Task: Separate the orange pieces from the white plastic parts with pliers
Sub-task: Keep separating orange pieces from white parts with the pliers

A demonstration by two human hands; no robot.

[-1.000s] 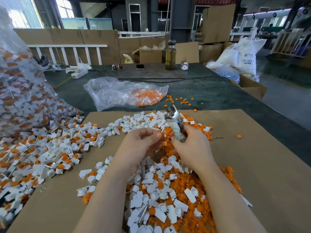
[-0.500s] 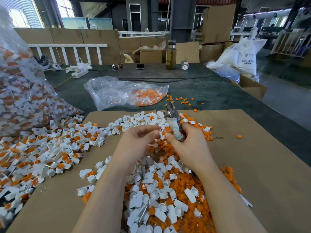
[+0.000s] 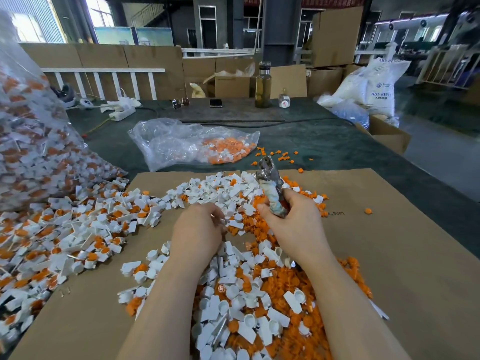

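My right hand [image 3: 293,224] grips the pliers [image 3: 272,189] by their wrapped handles, metal jaws pointing up and away. My left hand [image 3: 197,229] hovers just left of it with curled fingers that seem to pinch a small white plastic part [image 3: 220,220]. Both hands sit over a cardboard sheet [image 3: 389,255]. Between and under my forearms lies a heap of white parts [image 3: 246,320] mixed with loose orange pieces [image 3: 285,281]. A wide spread of white parts with orange inserts [image 3: 78,229] covers the left of the sheet.
A large clear bag [image 3: 31,152] of unsorted parts leans at the left. A flatter clear bag [image 3: 194,146] holding orange pieces lies on the green table beyond the sheet. A bottle [image 3: 263,84], phone [image 3: 216,103] and power strip [image 3: 122,113] stand at the back; a cardboard box [image 3: 387,136] at the right edge.
My hands have drawn apart: the left hand moved left and down away from the pliers' jaws. The right hand with the pliers shifted slightly right.
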